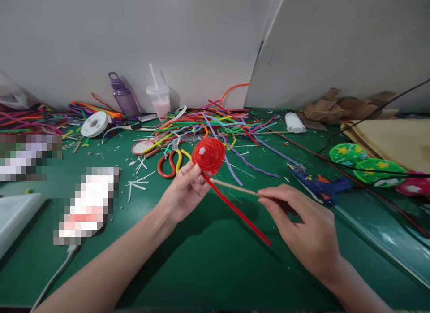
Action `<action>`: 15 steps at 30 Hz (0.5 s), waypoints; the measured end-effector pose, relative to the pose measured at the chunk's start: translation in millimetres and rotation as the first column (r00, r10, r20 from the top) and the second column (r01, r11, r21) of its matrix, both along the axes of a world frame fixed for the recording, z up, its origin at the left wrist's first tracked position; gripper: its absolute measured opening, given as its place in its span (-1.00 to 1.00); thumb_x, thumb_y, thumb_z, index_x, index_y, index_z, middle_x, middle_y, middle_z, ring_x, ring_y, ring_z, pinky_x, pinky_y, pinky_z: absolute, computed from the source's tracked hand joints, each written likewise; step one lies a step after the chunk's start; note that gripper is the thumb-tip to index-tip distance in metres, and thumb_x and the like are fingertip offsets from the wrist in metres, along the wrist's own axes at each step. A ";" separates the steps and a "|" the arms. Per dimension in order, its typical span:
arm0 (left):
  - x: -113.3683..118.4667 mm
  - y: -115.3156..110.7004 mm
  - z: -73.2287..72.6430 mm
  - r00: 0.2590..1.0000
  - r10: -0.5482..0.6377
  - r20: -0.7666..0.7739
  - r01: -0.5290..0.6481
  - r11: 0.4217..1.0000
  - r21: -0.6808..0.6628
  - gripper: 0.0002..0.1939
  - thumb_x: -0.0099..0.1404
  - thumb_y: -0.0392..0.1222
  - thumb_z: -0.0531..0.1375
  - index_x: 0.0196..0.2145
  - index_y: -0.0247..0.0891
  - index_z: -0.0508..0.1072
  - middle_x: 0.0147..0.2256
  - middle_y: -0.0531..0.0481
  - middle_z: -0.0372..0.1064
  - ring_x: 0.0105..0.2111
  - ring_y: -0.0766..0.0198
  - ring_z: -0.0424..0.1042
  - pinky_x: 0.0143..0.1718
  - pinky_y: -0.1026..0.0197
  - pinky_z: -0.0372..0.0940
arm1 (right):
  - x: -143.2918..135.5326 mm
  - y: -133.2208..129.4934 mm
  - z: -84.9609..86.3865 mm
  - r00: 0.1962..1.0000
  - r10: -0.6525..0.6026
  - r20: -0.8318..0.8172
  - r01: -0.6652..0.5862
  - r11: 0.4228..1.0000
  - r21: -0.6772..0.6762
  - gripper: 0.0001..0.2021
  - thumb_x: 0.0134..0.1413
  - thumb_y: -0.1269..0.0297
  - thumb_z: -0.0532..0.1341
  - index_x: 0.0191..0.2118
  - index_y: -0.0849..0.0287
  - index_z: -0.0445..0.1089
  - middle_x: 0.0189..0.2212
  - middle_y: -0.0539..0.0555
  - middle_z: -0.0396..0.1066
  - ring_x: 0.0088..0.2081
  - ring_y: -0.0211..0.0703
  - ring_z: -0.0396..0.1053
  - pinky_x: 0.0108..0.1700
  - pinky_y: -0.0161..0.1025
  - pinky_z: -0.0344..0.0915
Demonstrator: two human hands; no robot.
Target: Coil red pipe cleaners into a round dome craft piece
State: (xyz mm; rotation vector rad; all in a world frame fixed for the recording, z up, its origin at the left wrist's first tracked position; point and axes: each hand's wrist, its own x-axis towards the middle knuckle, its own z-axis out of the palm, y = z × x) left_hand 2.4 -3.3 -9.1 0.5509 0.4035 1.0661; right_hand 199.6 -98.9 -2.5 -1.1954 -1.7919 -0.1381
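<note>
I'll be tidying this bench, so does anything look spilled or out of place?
Loose white scraps lie strewn on the green table left of the red looped handle, not gathered. Behind, coloured pipe cleaners sprawl in a tangled heap, some straying forward. The red coil in the left hand shows no obvious damage.

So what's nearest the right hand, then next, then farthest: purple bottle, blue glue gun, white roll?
In the head view, from the right hand:
1. Blue glue gun: beyond it, slightly right.
2. White roll: farther back.
3. Purple bottle: far back, left.
</note>
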 end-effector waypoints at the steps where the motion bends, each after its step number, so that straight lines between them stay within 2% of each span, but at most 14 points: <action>1: -0.1 -0.3 -0.3 1.000 -0.018 0.004 0.018 1.000 0.014 -0.81 0.00 -0.34 0.39 -0.50 -0.28 0.42 -0.53 0.10 0.45 -0.51 0.40 0.46 -0.44 0.41 0.37 | -0.5 0.1 0.3 1.000 0.018 0.002 -0.018 1.000 0.005 -0.87 0.13 0.53 0.21 -0.24 0.16 0.39 -0.39 0.01 0.48 -0.36 -0.29 0.44 -0.28 -0.37 0.34; 5: -1.2 -1.3 -0.5 0.997 -0.075 0.016 0.074 0.996 0.046 -0.75 -0.10 -0.29 0.45 -0.52 -0.29 0.43 -0.56 0.11 0.41 -0.55 0.44 0.40 -0.47 0.41 0.33 | -2.3 0.8 1.9 0.997 0.072 0.000 -0.072 0.996 0.043 -0.82 0.11 0.58 0.21 -0.23 0.17 0.36 -0.41 0.00 0.45 -0.38 -0.32 0.41 -0.30 -0.37 0.32; 9: -2.7 -2.6 0.2 0.994 -0.109 -0.018 0.110 0.993 0.041 -0.67 -0.17 -0.25 0.48 -0.64 -0.31 0.36 -0.64 0.13 0.33 -0.61 0.47 0.33 -0.52 0.41 0.31 | -3.1 0.9 2.4 0.997 0.082 -0.009 -0.081 0.995 0.061 -0.79 0.09 0.61 0.21 -0.22 0.17 0.35 -0.41 0.00 0.44 -0.37 -0.33 0.40 -0.30 -0.37 0.32; 15: -3.6 -5.8 1.1 0.992 -0.118 -0.051 0.119 0.993 0.011 -0.63 -0.25 -0.24 0.51 -0.68 -0.31 0.34 -0.64 0.12 0.36 -0.60 0.44 0.35 -0.52 0.38 0.32 | -4.1 -0.7 1.6 0.996 0.087 -0.025 -0.085 0.994 0.063 -0.79 0.08 0.63 0.20 -0.24 0.19 0.35 -0.44 0.00 0.43 -0.39 -0.33 0.40 -0.31 -0.37 0.32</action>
